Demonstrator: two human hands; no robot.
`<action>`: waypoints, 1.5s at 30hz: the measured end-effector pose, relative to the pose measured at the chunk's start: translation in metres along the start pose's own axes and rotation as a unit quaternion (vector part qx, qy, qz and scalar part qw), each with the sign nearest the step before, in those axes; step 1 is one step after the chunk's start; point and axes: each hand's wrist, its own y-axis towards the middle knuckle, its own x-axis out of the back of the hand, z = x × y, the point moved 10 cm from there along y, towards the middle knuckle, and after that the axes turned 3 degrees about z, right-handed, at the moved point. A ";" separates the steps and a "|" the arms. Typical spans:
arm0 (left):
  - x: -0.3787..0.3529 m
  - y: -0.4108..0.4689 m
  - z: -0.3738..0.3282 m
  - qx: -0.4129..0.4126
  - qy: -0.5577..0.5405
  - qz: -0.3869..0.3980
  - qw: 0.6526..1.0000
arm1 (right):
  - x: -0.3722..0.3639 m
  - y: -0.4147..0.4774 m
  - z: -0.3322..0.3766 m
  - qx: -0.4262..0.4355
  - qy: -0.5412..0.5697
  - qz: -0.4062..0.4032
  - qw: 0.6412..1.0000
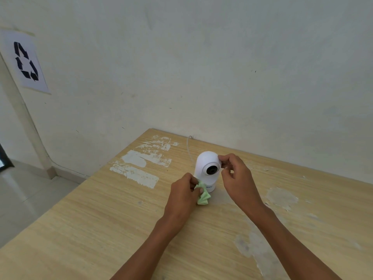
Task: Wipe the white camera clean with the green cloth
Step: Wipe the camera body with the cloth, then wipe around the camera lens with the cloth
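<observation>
A pale wall rises behind a wooden worktop whose veneer is scarred with white patches. On the wall at left hangs a paper sign bearing a black recycling symbol. The right hand pinches the upper right side of the white camera with thumb and fingers — its grip closed on the dome beside the dark lens. The camera stands upright near the worktop's far edge, a thin white cable trailing behind it. The left hand has its grip closed on the bunched green cloth — pressed against the camera's base.
</observation>
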 end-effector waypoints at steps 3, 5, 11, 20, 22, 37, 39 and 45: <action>0.007 -0.001 -0.012 -0.026 -0.022 -0.038 0.999 | 0.000 0.000 0.000 0.000 0.000 0.003 1.000; 0.014 0.000 -0.011 -0.022 -0.027 -0.062 0.997 | 0.000 -0.001 0.000 -0.001 0.000 0.008 1.000; 0.002 -0.005 0.001 0.010 0.016 0.041 0.999 | 0.000 -0.001 -0.001 -0.016 -0.003 0.029 0.999; -0.003 -0.037 -0.015 0.041 -0.099 0.124 0.986 | 0.008 -0.044 0.013 0.005 0.007 -0.005 1.000; -0.010 -0.041 -0.016 0.055 -0.156 0.162 0.973 | -0.002 -0.060 0.013 -0.016 0.049 0.054 0.997; -0.020 -0.032 -0.010 0.079 -0.245 0.109 0.960 | -0.007 -0.079 -0.006 -0.078 0.089 0.042 0.992; -0.022 -0.031 -0.012 0.087 -0.266 0.118 0.953 | -0.013 -0.081 -0.003 -0.063 0.068 0.047 0.995; 0.020 -0.011 -0.016 0.015 -0.070 0.014 0.997 | -0.008 -0.072 -0.025 -0.081 0.030 0.012 0.996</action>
